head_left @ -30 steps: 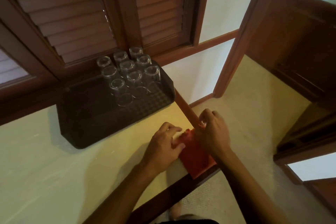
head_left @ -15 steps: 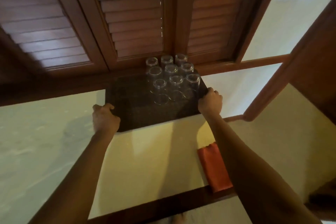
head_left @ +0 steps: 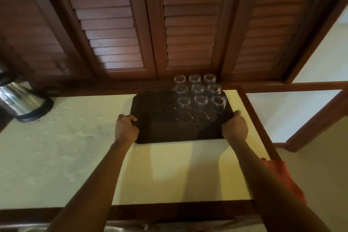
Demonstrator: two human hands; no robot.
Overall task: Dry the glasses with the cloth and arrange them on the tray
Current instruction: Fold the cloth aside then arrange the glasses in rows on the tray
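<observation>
1. Both hands hold the tray. The left hand (head_left: 126, 129) has its grip curled tight on the tray's left edge, near the middle of the picture.
2. The right hand (head_left: 235, 128) has its grip curled tight on the tray's right edge, with the thumb on top of the rim.
3. The tray (head_left: 156, 118) is dark and flat. It sits on the pale bench (head_left: 75, 147), pushed toward the back, close to the wooden shutters (head_left: 188, 24) that fill the top of the picture.
4. Nine glasses (head_left: 199, 98) stand on the right part of the tray. They make three rows of three, and they are upside down with their bottoms up. They stand close together.
5. The left part of the tray has nothing on it.
6. The red cloth (head_left: 282, 177) lies at the lower right of the picture, on the right edge of the bench. The right arm covers part of it. It is well apart from the tray, and no hand touches it.
7. A shiny metal kettle (head_left: 20, 98) stands at the left side of the picture, on the bench, well apart from the tray.
8. Both arms reach straight out from the bottom of the picture to the tray.
9. A dark wood strip runs along the front and right edge of the bench.
</observation>
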